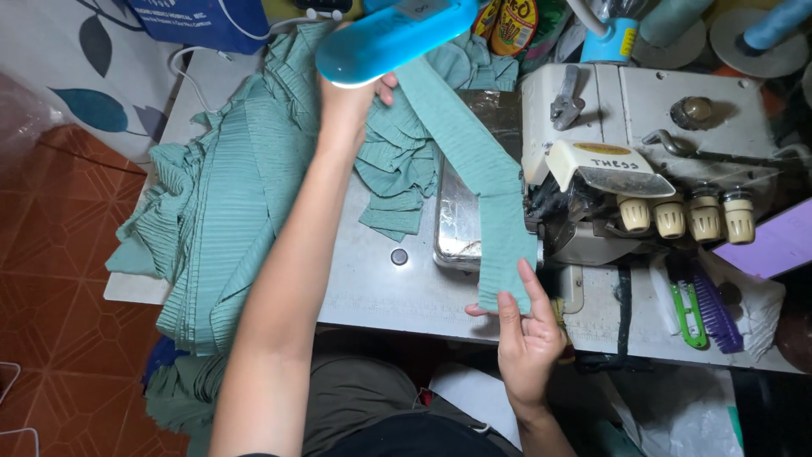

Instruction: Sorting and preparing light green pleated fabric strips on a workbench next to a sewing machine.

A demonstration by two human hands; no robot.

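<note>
the grey table (397, 292) stood over a red tiled floor (51, 279), crowded with a white sewing machine (643, 161) on its right half. a green strip of cloth (486, 182) ran from the far side down across the machine's metal plate (457, 220) to the near edge. my right hand (526, 334) pinched the near end of the strip between thumb and fingers, and i judged it kept the edge lined up beside the needle area. my left hand (351, 97) reached far out and closed on the strip's upper part, seemingly to hold it taut and flat. a blue lamp head (389, 38) covered most of that hand, so the exact grip was hard to make out. a heap of pleated green fabric (228, 211) hung off the table's left side, its lower end cut off. the needle itself was hidden under the machine's guard.
</note>
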